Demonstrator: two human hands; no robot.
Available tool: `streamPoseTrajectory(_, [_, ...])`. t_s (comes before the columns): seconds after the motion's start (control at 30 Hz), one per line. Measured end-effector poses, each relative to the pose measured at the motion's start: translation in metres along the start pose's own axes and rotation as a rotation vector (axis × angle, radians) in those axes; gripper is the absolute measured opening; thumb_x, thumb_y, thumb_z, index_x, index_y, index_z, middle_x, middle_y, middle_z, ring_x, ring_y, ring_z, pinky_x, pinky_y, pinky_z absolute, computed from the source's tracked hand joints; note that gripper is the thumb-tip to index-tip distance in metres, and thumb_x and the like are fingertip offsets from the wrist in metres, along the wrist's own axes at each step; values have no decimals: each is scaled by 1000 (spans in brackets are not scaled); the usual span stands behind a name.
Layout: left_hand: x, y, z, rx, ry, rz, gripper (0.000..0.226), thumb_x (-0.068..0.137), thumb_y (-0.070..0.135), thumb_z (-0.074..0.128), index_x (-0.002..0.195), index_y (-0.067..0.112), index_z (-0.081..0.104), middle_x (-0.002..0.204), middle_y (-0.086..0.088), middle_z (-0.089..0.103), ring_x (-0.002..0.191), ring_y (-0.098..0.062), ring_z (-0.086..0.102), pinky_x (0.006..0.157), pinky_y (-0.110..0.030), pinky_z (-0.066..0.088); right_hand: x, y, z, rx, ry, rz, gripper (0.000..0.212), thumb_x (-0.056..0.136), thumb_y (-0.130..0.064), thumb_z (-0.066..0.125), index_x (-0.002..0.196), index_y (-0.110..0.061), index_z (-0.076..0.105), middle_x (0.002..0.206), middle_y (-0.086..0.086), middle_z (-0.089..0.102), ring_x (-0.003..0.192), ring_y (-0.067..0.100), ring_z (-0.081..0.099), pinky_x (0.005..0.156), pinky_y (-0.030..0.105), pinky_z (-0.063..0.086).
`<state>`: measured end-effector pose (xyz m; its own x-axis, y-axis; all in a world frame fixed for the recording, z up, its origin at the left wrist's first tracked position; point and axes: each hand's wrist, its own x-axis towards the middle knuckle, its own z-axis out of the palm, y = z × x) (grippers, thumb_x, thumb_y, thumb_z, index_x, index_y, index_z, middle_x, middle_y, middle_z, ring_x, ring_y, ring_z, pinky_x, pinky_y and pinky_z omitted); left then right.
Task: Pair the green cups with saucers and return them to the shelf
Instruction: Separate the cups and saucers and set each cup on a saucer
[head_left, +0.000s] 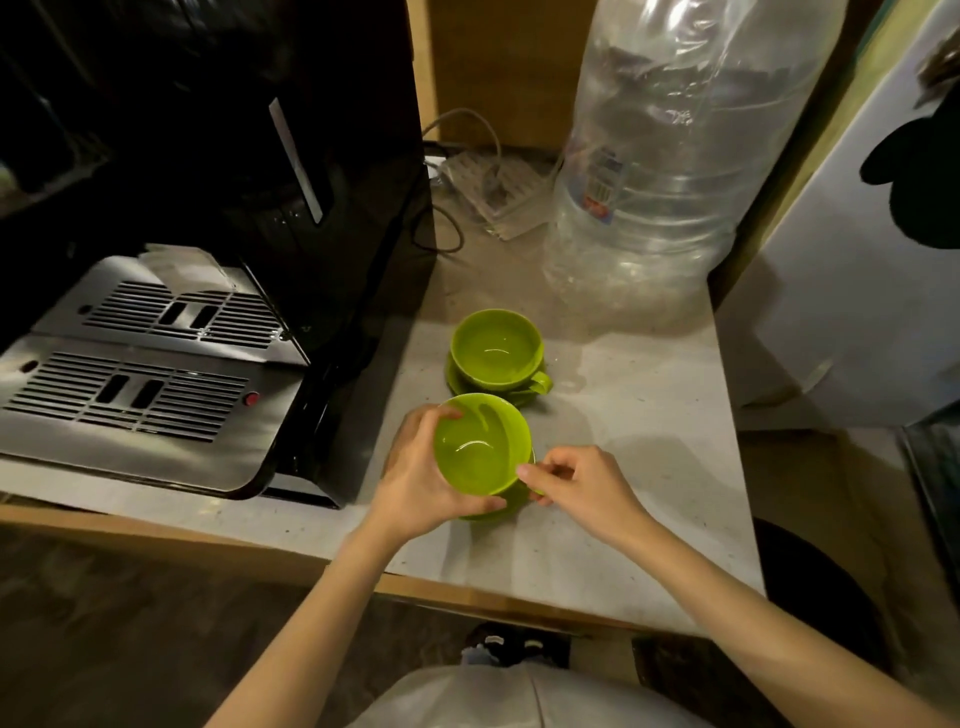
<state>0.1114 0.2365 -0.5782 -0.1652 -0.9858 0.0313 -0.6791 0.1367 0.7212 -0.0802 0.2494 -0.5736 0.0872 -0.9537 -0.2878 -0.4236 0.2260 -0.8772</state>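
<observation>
Shiny green cups, a speckled tabletop, a black and silver machine.

The two green cups (496, 347) (480, 449) and their saucers (457, 382) (511, 501) look smooth and glossy, like plastic or glazed china; which one is hard to tell. The tabletop (649, 467) is pale, matt and speckled like stone, with a wooden strip along its front edge. The coffee machine (260, 156) has a shiny black plastic body and brushed silver metal grilles (135, 395). The big water bottle (670, 171) at the back edge is clear, crinkly plastic with a paper label.

L hand (421, 483) curled, R hand (576, 480) pinching.
</observation>
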Motion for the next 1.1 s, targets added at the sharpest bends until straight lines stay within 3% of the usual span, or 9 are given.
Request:
streamPoseTrajectory(0.33, [3,-8,11,40,-57,-24,98,35,59,75,120,24,41,130,-1,40,117,-16,41,96,-30,41,3,11,3,-56,-13,41,33,80,-34,64,69,-3,67,76,21,71,79,34,69,78,50,55])
streamPoseTrajectory(0.43, [3,-10,12,50,-63,-33,99,36,58,76,122,25,40,133,-1,36,122,-17,38,99,-32,41,4,12,5,-75,-18,37,31,81,-35,63,67,-7,65,77,20,71,79,31,69,74,42,55])
streamPoseTrajectory(0.57, [1,-13,12,48,-88,-36,102,39,59,75,126,24,35,137,-1,32,127,-19,35,101,-38,41,5,11,4,-130,-25,16,29,83,-32,61,57,-22,55,62,5,62,60,15,57,55,18,37])
streamPoseTrajectory(0.73, [-1,-5,4,-132,-146,-118,113,44,59,75,139,32,20,136,14,30,126,-7,32,103,-30,34,7,7,-3,-142,-70,21,30,81,-35,63,67,-7,65,61,6,60,59,17,56,58,25,41])
streamPoseTrajectory(0.83, [-1,0,-6,-393,-150,-305,93,63,66,56,142,38,16,140,16,29,132,-8,29,109,-36,28,13,5,-7,-139,-40,28,36,84,-37,57,74,-3,66,66,10,64,61,21,59,60,29,44])
streamPoseTrajectory(0.9, [1,-6,-7,-350,-36,-390,62,86,54,40,140,26,30,145,4,36,135,-16,32,110,-36,26,22,5,-10,-116,24,52,32,90,-30,49,81,-4,66,78,13,69,69,23,63,65,30,49])
streamPoseTrajectory(0.97, [2,-16,-6,-212,41,-492,36,96,31,32,119,11,53,128,-11,55,123,-29,48,103,-38,35,33,6,-13,-101,48,110,24,93,-23,43,90,-11,64,82,11,68,65,19,62,60,26,49])
streamPoseTrajectory(1.03, [1,-23,-6,-183,45,-586,23,94,17,36,95,9,58,95,-17,63,95,-33,61,89,-41,46,44,10,-12,-27,-22,223,20,94,-22,41,98,-14,59,80,10,65,61,18,61,52,23,49])
streamPoseTrajectory(1.1, [1,-28,-8,-266,-26,-671,20,93,14,40,92,8,59,74,-14,64,68,-28,66,74,-40,55,51,13,-7,65,-101,331,20,94,-21,39,96,-13,58,72,9,63,56,19,61,50,25,51])
